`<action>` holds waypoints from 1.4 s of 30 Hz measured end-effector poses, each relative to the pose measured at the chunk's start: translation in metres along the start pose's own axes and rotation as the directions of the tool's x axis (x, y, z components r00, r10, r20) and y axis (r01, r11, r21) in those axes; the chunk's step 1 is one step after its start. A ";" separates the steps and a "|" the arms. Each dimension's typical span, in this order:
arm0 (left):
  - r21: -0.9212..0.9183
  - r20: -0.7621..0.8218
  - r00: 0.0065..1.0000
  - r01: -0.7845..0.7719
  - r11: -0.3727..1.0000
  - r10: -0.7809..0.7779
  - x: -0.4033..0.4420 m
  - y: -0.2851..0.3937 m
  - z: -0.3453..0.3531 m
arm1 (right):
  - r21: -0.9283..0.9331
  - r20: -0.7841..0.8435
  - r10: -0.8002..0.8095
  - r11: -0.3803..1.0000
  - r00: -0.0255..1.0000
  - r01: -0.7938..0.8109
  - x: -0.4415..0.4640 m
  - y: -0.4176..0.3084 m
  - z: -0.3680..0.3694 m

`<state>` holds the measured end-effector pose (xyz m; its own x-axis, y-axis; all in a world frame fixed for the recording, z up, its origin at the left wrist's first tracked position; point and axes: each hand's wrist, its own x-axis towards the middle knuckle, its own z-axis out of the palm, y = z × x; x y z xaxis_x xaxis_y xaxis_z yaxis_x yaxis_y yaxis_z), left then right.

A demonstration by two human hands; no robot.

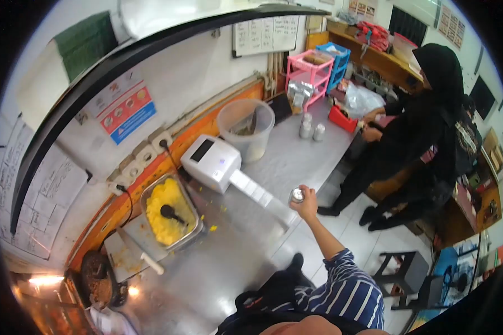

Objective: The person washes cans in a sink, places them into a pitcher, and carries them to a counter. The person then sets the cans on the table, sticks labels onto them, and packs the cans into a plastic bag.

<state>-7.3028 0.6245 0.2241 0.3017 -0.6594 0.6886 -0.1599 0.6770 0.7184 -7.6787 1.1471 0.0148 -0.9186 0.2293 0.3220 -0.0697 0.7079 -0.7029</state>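
Note:
My right hand reaches out past the edge of the steel table, its fingers wrapped round a small container with a shiny silver top. My left hand is out of view. To the left of the held container, a white label printer has a strip of white labels hanging out over the tabletop. Farther along, small silver-white containers stand upright together. A metal tray of yellow food holds a black-ended utensil.
Against the wall stands a clear plastic tub. A white-handled knife lies near a board by the tray. At the table's far end, a person in black handles things beside a red basket. A black stool stands on the floor.

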 end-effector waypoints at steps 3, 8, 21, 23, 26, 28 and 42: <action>-0.261 0.450 0.792 0.559 0.787 -0.413 -0.179 0.057 0.080 | -0.065 0.045 -0.018 0.998 0.999 0.021 0.081 0.075 0.027; -0.070 0.971 0.083 0.995 0.066 -0.223 -0.414 0.188 0.219 | -0.114 -0.001 -0.049 0.992 0.999 0.048 0.110 0.116 0.015; 0.368 0.892 -0.440 0.839 0.401 0.101 -0.699 0.418 0.339 | -0.445 0.856 0.515 0.779 0.045 -0.443 -0.053 0.370 -0.157; 0.382 0.874 -0.479 0.784 0.489 0.085 -0.738 0.431 0.357 | -0.414 0.870 0.489 0.794 0.063 -0.445 -0.005 0.389 -0.138; 0.143 0.952 -0.235 0.909 0.392 0.196 -0.792 0.477 0.398 | -0.369 0.912 0.402 0.889 0.079 -0.271 0.127 0.403 -0.107; 0.099 0.962 -0.175 0.939 0.330 0.208 -0.846 0.490 0.432 | -0.338 0.931 0.350 0.934 0.104 -0.114 0.265 0.394 -0.095; -0.348 0.920 -0.265 -0.217 0.912 0.288 -1.014 0.426 0.482 | -0.171 0.631 -0.031 0.969 0.775 0.178 0.676 0.367 -0.029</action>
<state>-8.1300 1.4236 -0.1207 -0.9909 0.0692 0.1157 0.1161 0.8743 0.4712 -8.3143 1.5811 -0.0071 -0.9553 -0.2658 -0.1295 -0.1640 0.8410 -0.5156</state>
